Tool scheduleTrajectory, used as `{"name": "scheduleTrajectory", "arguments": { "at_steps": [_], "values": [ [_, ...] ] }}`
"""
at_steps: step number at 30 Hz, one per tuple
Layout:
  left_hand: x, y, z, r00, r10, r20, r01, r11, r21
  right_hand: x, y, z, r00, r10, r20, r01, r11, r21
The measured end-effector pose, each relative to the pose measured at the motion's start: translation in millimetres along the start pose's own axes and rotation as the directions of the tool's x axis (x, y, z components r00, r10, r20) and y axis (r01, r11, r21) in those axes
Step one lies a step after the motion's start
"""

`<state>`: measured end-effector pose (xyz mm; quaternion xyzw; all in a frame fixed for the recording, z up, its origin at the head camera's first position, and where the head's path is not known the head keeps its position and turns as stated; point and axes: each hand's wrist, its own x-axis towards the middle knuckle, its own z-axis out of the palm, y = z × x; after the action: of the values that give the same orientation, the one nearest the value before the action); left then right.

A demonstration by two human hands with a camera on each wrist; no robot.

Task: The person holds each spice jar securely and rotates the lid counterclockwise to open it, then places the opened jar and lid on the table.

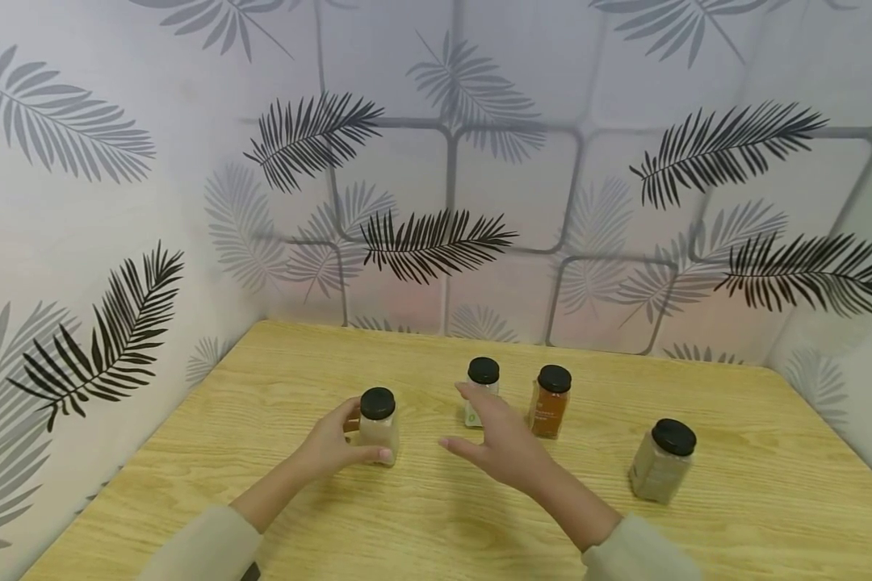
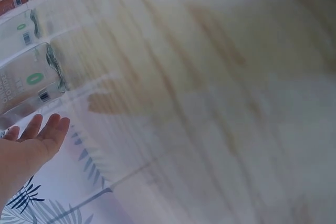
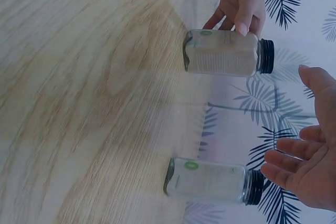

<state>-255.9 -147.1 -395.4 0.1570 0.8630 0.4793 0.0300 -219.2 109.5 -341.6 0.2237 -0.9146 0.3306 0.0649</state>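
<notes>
A spice jar with pale beige powder and a black lid [image 1: 376, 428] stands upright on the table, left of the middle. My left hand [image 1: 330, 444] is loosely around it, thumb before its front and fingers at its far left side. In the left wrist view those fingers [image 2: 51, 129] look straight and a little apart from the jar; firm contact cannot be seen. My right hand [image 1: 505, 444] hovers with thumb and fingers spread, holding nothing. Nearest to it is a white-filled spice jar [image 3: 210, 181] with a black lid, partly hidden by the hand in the head view.
An orange-red spice jar [image 1: 550, 407] stands just right of the white one. Farther right is a greyish-beige jar [image 1: 660, 464] with a black lid. The wood-grain table [image 1: 436, 516] meets leaf-patterned walls [image 1: 509, 186] at the back and left.
</notes>
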Motion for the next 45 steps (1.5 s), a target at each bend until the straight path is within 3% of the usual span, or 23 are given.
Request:
{"name": "scheduleTrajectory", "arguments": {
  "at_steps": [7,14,23,28,39,45],
  "values": [
    [0.6,-2.3,1.2,1.000,-0.021,-0.015,0.021,0.999,-0.025,9.9,-10.1,14.4,0.999,-0.034,0.004,0.034,0.998,0.051],
    [3.0,-2.3,3.4,1.000,0.005,0.010,-0.004,0.998,-0.069,19.2,-11.4,27.5,0.999,-0.047,0.000,0.046,0.997,0.061],
    [4.9,-5.1,2.0,1.000,0.003,0.028,-0.001,0.999,-0.043,29.7,-13.6,38.5,0.998,-0.069,0.003,0.069,0.996,0.055],
    [5.6,-9.3,-2.0,0.997,0.042,0.061,-0.040,0.998,-0.038,34.5,-18.2,43.2,0.997,-0.080,0.021,0.078,0.995,0.059],
    [3.7,-9.7,-8.3,0.988,0.102,0.114,-0.102,0.995,-0.012,43.1,-28.7,55.5,0.995,-0.098,0.024,0.099,0.995,-0.033],
    [4.2,-7.6,-9.3,0.983,0.130,0.133,-0.129,0.992,-0.012,45.6,-36.7,57.5,0.988,-0.154,0.012,0.154,0.987,-0.054]
  ]
}}
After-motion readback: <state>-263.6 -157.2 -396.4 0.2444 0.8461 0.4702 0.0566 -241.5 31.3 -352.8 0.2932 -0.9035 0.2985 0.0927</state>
